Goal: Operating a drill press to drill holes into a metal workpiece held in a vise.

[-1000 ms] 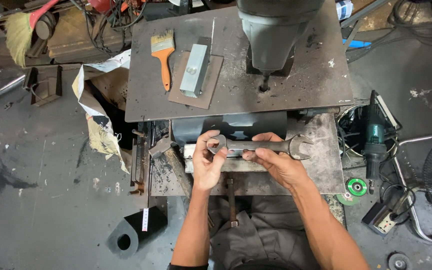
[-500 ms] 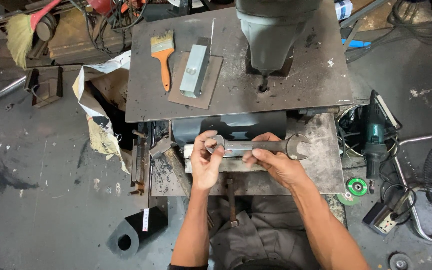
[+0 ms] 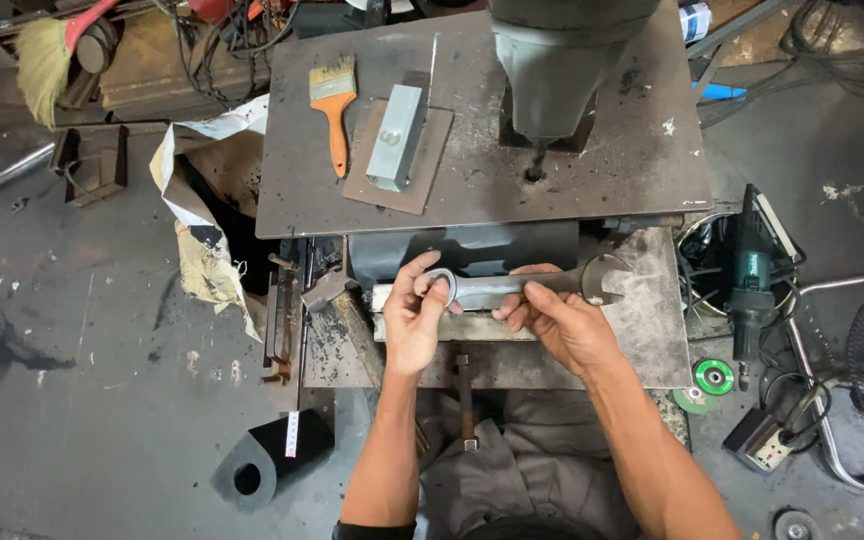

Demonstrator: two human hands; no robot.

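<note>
Both hands hold a large grey wrench [image 3: 522,286] level: left hand [image 3: 414,322] fingers [image 3: 430,290] pinch its ring end, right hand [image 3: 564,326] fingers [image 3: 518,308] grip the shaft, open end beyond.

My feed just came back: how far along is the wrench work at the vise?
Done, by the look of it: the wrench is picked up. In hand: the left hand grips its ring end, the right hand its shank, level above the vise. Left: it is not visibly fitted to anything; the metal block and paintbrush lie untouched on the steel plate.
</note>
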